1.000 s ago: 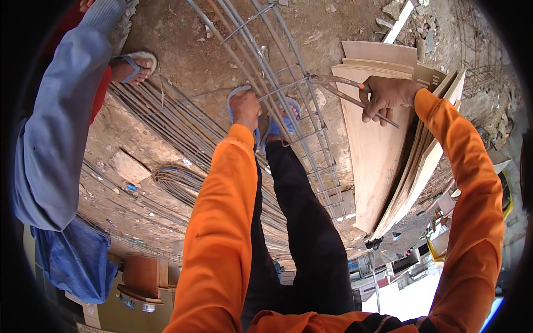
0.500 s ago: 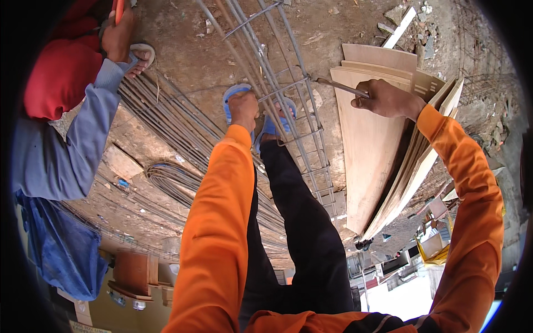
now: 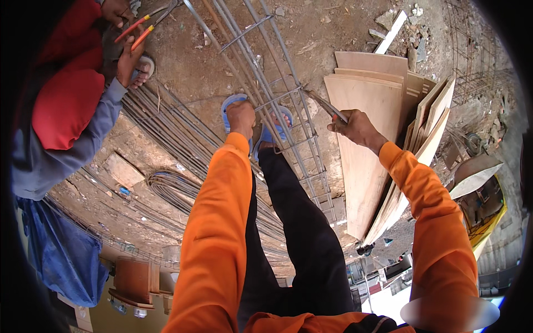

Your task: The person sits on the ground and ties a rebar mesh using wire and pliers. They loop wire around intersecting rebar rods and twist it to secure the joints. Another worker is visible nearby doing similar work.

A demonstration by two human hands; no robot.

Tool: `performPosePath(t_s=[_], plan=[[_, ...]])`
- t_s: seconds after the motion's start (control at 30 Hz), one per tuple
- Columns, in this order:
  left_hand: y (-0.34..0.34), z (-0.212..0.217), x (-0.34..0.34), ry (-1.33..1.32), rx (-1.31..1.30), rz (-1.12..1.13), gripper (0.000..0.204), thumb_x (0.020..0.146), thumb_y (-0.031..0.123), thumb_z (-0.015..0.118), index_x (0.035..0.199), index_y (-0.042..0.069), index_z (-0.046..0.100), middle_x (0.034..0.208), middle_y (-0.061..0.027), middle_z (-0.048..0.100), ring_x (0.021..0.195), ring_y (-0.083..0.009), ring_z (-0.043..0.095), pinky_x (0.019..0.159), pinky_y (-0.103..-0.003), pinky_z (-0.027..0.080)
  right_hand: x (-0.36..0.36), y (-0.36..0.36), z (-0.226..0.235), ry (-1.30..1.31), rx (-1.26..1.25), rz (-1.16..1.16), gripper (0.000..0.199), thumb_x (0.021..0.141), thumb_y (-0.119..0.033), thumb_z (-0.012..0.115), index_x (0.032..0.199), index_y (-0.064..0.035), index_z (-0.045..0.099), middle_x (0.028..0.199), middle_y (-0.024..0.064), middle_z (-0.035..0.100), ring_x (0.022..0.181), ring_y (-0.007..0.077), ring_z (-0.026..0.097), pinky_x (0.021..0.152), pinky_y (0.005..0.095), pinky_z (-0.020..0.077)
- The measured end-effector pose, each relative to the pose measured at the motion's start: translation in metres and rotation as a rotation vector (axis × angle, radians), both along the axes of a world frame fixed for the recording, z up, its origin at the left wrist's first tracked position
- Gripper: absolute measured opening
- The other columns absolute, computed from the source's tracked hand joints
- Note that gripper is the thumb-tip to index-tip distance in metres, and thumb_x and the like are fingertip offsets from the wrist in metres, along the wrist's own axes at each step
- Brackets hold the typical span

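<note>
A long steel rebar cage [image 3: 261,61] with cross ties runs from the top of the view down past my feet. My left hand [image 3: 242,117] is closed at the cage's left edge, gripping its rebar; the fingertips are hidden. In my right hand [image 3: 356,129] are pincers [image 3: 327,105], held by the handles. Their jaws touch or nearly touch the cage's right edge, at the corner of a cross tie. My feet in blue sandals [image 3: 266,133] are beside and below the cage.
Plywood sheets [image 3: 363,144] lean in a stack to the right. Loose rebar [image 3: 166,119] and a bent bundle [image 3: 166,186] lie on the dirt at left. A co-worker in red and grey holds red-handled cutters [image 3: 145,34] at upper left. A blue tarp [image 3: 61,250] hangs lower left.
My right hand has moved left and down, turning the pincers steeper, with their jaws still by the cage. My left hand stays put. The co-worker's hands and cutters have come further into view.
</note>
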State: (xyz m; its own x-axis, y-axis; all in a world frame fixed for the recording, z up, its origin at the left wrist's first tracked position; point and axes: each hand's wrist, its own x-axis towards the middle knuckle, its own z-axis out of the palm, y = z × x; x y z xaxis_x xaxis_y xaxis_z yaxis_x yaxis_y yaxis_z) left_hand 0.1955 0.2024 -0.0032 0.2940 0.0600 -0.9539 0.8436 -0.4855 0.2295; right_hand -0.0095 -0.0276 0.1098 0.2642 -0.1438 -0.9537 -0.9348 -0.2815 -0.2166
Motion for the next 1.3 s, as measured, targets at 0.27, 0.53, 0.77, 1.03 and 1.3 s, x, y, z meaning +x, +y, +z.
performPosePath(t_s=[0.27,0.53,0.77,1.03,1.3], plan=[[-0.014,0.014,0.014,-0.110,0.014,-0.025,0.014,0.085,0.008,0.053,0.075,0.001,0.059,0.063,-0.0093,0.054,0.052,-0.0219,0.050,0.049,-0.039,0.037,0.040,-0.074,0.021,-0.047,0.060,0.441,0.049,0.074,-0.026,0.082,0.109,-0.0031,0.056,0.073,0.0140,0.069,0.072,0.0362,0.070,0.069,0.0462,0.0539],[0.004,-0.014,0.012,-0.008,0.050,-0.159,0.027,0.085,0.012,0.056,0.106,-0.006,0.055,0.083,-0.0156,0.060,0.065,-0.0253,0.056,0.056,-0.041,0.043,0.041,-0.096,-0.008,-0.680,-0.551,1.237,0.069,0.091,-0.025,0.064,0.151,-0.0091,0.035,0.122,0.0143,0.056,0.099,0.0305,0.062,0.085,0.0478,0.0504],[0.011,-0.017,0.016,0.040,0.017,-0.211,0.025,0.086,0.013,0.057,0.100,-0.007,0.055,0.084,-0.0165,0.060,0.066,-0.0259,0.057,0.056,-0.040,0.043,0.046,-0.088,-0.008,-0.447,-0.358,1.066,0.057,0.095,-0.024,0.063,0.146,-0.0102,0.042,0.099,0.0171,0.061,0.082,0.0382,0.064,0.070,0.0480,0.0511],[0.005,-0.012,0.018,0.032,0.051,-0.203,0.021,0.085,0.012,0.057,0.092,-0.008,0.059,0.082,-0.0197,0.062,0.068,-0.0307,0.060,0.059,-0.043,0.046,0.073,-0.089,0.018,0.005,0.337,0.412,0.055,0.075,-0.004,0.058,0.129,-0.0067,0.053,0.072,0.0105,0.053,0.058,0.0242,0.053,0.058,0.0370,0.0474],[0.009,-0.013,0.015,-0.070,0.092,-0.282,0.027,0.088,0.017,0.059,0.099,-0.007,0.065,0.098,-0.0255,0.068,0.084,-0.0384,0.066,0.077,-0.049,0.050,0.035,-0.056,0.017,0.060,0.315,0.207,0.075,0.083,-0.008,0.050,0.157,-0.0094,0.034,0.092,0.0149,0.061,0.062,0.0199,0.057,0.054,0.0339,0.0477]])
